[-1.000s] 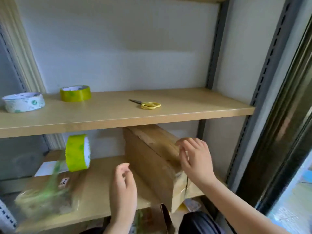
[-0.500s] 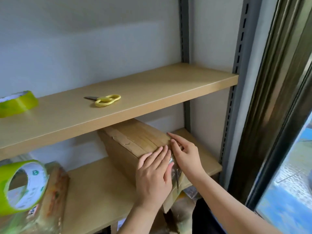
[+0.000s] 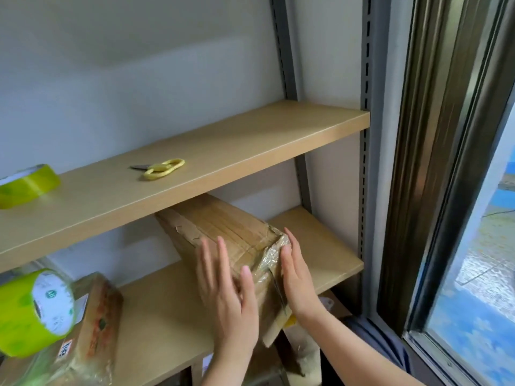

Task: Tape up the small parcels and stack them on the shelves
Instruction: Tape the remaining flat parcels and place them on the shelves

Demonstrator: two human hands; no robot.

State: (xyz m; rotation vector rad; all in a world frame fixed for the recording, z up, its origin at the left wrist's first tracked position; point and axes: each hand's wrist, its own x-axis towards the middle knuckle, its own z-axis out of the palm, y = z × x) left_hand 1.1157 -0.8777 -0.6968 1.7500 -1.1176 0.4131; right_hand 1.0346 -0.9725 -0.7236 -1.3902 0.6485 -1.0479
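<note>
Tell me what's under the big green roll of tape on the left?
The green tape roll stands on a flat parcel wrapped in clear tape, lying on the lower shelf. The parcel's left part is hidden behind the roll.

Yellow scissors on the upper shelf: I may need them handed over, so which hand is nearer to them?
Left. The left hand lies on the cardboard parcel, below the scissors; the right hand presses the parcel's taped end, further right.
</note>
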